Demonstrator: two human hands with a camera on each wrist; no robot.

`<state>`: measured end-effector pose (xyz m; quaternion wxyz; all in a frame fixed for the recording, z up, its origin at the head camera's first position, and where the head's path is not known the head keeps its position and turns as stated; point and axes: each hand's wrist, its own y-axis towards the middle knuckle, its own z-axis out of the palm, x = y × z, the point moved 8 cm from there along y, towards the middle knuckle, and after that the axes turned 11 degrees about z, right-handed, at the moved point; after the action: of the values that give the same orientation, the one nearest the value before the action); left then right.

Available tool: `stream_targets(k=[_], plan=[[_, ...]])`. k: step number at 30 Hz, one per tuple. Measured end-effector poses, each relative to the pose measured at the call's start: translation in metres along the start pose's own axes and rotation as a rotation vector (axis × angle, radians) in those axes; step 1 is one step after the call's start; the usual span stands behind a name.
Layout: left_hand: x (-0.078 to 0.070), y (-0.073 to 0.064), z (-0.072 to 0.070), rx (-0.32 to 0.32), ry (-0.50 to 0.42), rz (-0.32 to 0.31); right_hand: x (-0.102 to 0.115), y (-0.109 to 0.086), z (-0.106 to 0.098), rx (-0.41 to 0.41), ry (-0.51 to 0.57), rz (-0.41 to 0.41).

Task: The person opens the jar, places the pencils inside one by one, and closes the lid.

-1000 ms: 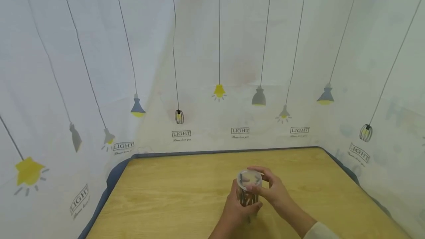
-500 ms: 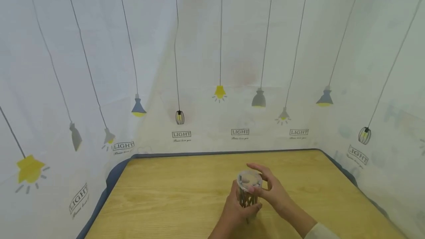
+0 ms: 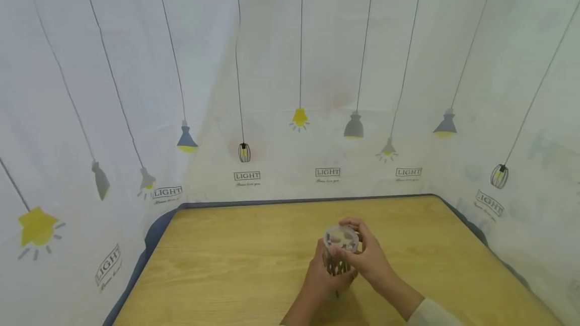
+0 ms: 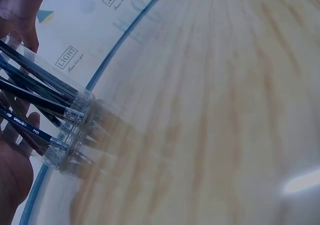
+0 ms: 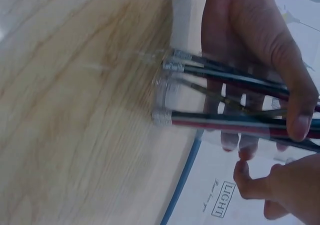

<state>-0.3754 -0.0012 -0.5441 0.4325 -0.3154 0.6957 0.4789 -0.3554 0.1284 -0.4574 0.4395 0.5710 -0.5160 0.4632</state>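
In the head view a clear plastic jar (image 3: 336, 265) stands upright above or on the wooden table, topped by a round translucent lid (image 3: 341, 235). My left hand (image 3: 317, 280) grips the jar's body, its thumb across the near side. At the top, my right hand (image 3: 373, 258) holds the lid's rim between thumb and fingers. Several dark pencils (image 4: 40, 100) stand inside, their metal-banded ends toward the bottom. In the right wrist view my left thumb (image 5: 300, 105) lies over the jar, with part of my right hand (image 5: 282, 185) below it.
A wood-grain table (image 3: 226, 260) spreads around the hands, with a blue border (image 3: 272, 202) at its back edge. White curtains (image 3: 272, 64) printed with hanging lamps and LIGHT labels enclose the back and both sides.
My right thumb has slid left along the lid's rim, and the right fingers have curled closer to it. The left hand keeps its grip on the jar. The head view has shifted slightly.
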Motion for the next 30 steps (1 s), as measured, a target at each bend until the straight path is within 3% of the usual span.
stream_targets(k=[6,13,16,21,24,30], plan=[[-0.0006,0.0003,0.0031,0.009,-0.006,-0.001,-0.0011,-0.0014,-0.0034,0.084,-0.018,-0.049],[-0.0004,0.0028,0.001,-0.009,0.048,-0.003,-0.0004,-0.0029,-0.0032,-0.039,0.005,0.007],[-0.0001,0.0035,-0.0008,-0.01,0.043,0.013,-0.0006,-0.0025,-0.0014,-0.049,-0.011,0.012],[0.0008,0.0027,0.0003,0.013,-0.023,0.034,-0.0037,-0.0008,-0.0024,0.062,-0.066,-0.018],[0.0014,0.0014,0.0012,0.019,-0.018,0.025,-0.0039,-0.0011,-0.0058,0.111,-0.07,-0.053],[-0.0004,0.002,-0.0011,-0.002,-0.006,0.004,-0.0016,0.0008,-0.0084,0.044,-0.049,-0.034]])
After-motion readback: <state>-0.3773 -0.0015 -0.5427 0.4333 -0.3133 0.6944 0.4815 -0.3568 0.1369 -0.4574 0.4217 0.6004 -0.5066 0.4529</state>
